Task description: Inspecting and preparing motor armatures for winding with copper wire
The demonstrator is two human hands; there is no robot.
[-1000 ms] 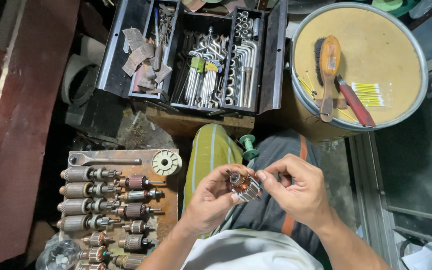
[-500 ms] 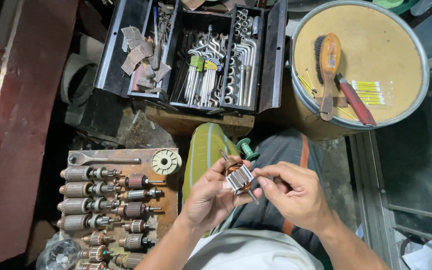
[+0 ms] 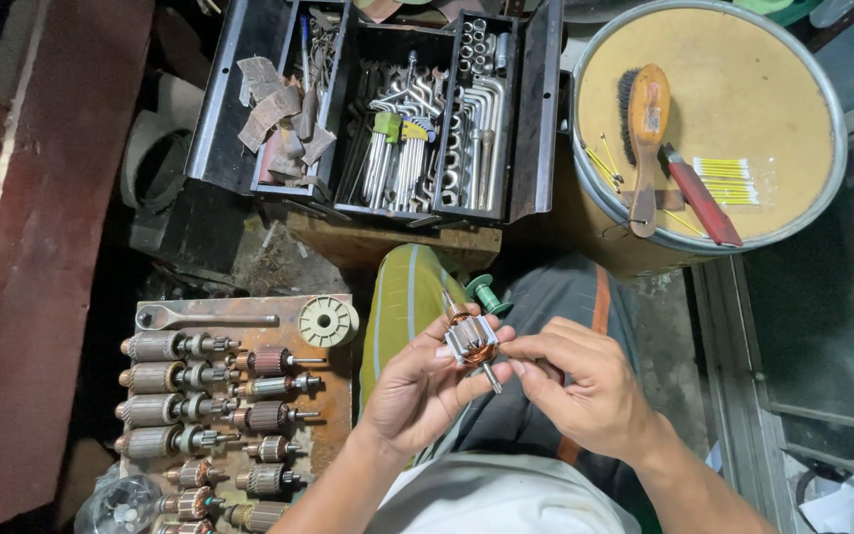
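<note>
Turning the small motor armature (image 3: 470,339) from lying flat to shaft-down, left hand (image 3: 417,386) and right hand (image 3: 585,381) fingers pinched shut around it above the lap.

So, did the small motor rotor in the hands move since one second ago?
Yes. The rotor has turned from lying crosswise to more upright, staying beside the green knob.

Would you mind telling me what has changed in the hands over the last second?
The small motor armature has been turned between the fingers: its shaft now points down toward the lap, the copper end up. The left hand and right hand have kept hold of it throughout, close together. The armatures on the board, the open toolbox and the brush on the drum lid have stayed put.
</note>
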